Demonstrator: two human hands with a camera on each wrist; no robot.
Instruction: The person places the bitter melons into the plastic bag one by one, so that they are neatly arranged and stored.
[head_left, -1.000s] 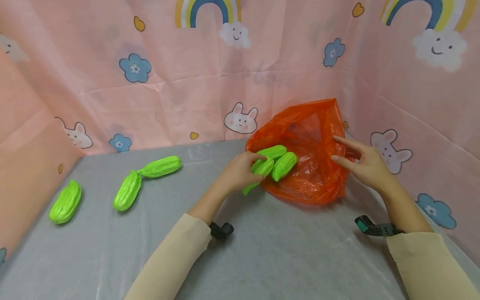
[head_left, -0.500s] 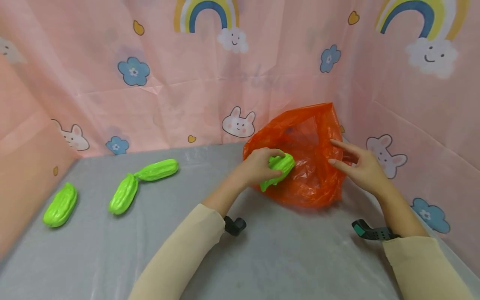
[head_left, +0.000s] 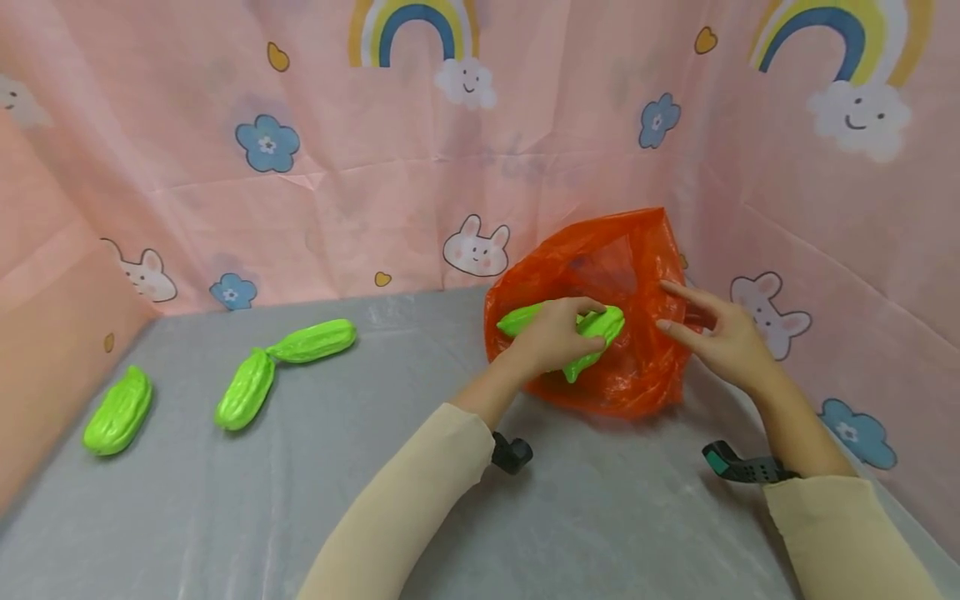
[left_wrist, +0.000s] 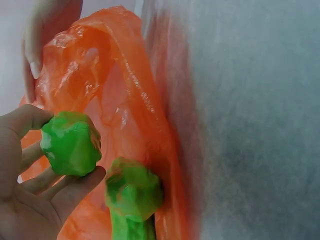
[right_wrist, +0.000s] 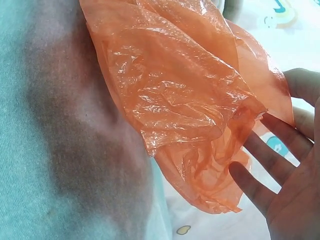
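Note:
In the head view my left hand (head_left: pixel 553 333) reaches into the mouth of a thin red plastic bag (head_left: pixel 637 383). Between its thumb and fingertips it grips a glossy, ridged, bright-green gourd (head_left: pixel 602 329); the left wrist view shows that gourd's blunt end (left_wrist: pixel 71 144). A second green gourd (left_wrist: pixel 134 195) lies inside the bag just beyond those fingers. My right hand (head_left: pixel 731 337) holds the bag's right side, thumb and index tips over the red film. From the right wrist, its other fingers (right_wrist: pixel 255 187) show spread against the crumpled film.
On the grey table (head_left: pixel 600 500), two green gourds (head_left: pixel 247 390) (head_left: pixel 313 341) lie with ends meeting at centre-left. Another gourd (head_left: pixel 118 412) rests farther left. A pink printed cloth (head_left: pixel 337 208) stands behind the table and along both sides.
My left hand has moved right, carrying a green gourd from the bag's left rim further into its mouth. My right hand keeps its place on the bag.

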